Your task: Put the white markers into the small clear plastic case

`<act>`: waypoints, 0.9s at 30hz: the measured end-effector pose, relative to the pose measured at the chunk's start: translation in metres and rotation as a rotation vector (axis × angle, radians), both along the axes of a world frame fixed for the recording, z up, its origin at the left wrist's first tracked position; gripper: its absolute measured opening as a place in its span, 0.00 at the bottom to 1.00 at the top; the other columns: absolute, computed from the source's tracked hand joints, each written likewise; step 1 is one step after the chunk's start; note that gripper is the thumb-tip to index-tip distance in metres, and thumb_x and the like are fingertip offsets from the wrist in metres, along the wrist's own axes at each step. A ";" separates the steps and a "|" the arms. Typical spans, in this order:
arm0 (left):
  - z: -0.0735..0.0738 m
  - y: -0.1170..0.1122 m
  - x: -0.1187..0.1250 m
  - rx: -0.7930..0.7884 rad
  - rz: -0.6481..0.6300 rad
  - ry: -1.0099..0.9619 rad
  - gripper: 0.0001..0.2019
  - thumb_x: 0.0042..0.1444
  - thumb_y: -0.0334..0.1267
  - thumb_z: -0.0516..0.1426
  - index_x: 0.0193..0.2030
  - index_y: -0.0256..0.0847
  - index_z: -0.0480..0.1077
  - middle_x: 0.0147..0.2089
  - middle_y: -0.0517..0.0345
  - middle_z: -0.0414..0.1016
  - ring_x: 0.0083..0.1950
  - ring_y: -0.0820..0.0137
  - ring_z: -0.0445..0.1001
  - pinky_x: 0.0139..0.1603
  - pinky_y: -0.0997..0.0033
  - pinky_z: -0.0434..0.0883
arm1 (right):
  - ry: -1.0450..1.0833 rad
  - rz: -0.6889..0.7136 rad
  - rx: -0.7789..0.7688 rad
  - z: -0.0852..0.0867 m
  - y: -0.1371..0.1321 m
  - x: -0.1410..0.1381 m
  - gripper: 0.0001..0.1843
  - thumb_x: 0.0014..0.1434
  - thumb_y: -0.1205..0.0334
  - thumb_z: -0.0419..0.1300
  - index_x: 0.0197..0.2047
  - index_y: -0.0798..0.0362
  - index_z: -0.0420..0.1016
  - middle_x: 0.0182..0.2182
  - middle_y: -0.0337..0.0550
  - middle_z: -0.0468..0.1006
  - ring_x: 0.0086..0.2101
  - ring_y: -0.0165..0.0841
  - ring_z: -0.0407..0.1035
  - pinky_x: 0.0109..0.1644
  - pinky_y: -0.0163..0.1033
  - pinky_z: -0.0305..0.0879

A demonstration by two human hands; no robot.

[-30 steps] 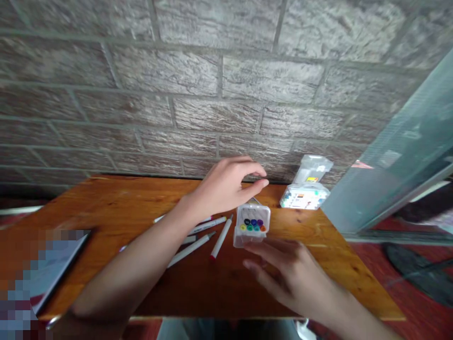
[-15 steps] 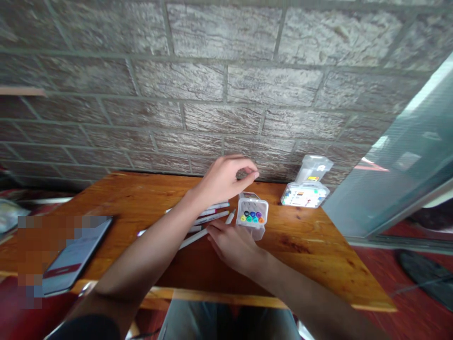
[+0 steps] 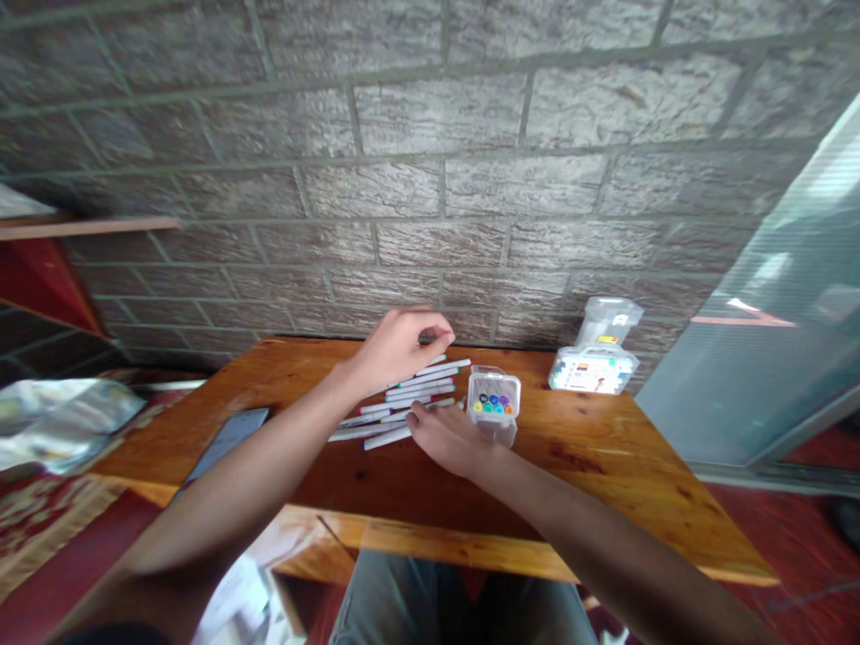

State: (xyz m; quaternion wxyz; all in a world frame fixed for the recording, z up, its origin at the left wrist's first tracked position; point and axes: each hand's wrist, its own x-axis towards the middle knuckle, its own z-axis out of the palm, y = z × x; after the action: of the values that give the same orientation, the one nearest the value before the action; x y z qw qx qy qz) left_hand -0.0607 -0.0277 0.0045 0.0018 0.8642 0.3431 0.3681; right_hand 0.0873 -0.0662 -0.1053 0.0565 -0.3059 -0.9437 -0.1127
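On the wooden bench point(image 3: 578, 466), the left hand point(image 3: 398, 345) hangs with fingers curled, holding nothing, above light, stiff white markers point(image 3: 403, 400), best taken by the barrel; at centre they now lie side by side, no longer splayed. The open right hand point(image 3: 447, 439) rests against them, just beside a clear plastic box point(image 3: 494, 405) of colour-capped markers.

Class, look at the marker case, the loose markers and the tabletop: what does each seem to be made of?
The marker case looks like clear glossy plastic, since the coloured caps show through. The loose markers are probably smooth white plastic. The tabletop looks like varnished wood, with visible grain and a shiny orange finish.
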 end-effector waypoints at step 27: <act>-0.091 -0.009 0.049 -0.475 -0.154 -0.643 0.16 0.70 0.48 0.60 0.52 0.40 0.82 0.38 0.53 0.85 0.34 0.70 0.80 0.35 0.74 0.76 | 1.353 -0.013 -0.307 0.017 0.030 0.154 0.07 0.60 0.60 0.74 0.43 0.50 0.86 0.37 0.44 0.89 0.35 0.36 0.83 0.40 0.38 0.78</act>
State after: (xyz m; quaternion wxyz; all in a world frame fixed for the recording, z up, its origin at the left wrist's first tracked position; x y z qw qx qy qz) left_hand -0.0116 -0.0364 -0.0866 0.3362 0.7037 0.3347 0.5290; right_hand 0.2409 -0.0363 -0.0884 0.5878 -0.3190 -0.7046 0.2372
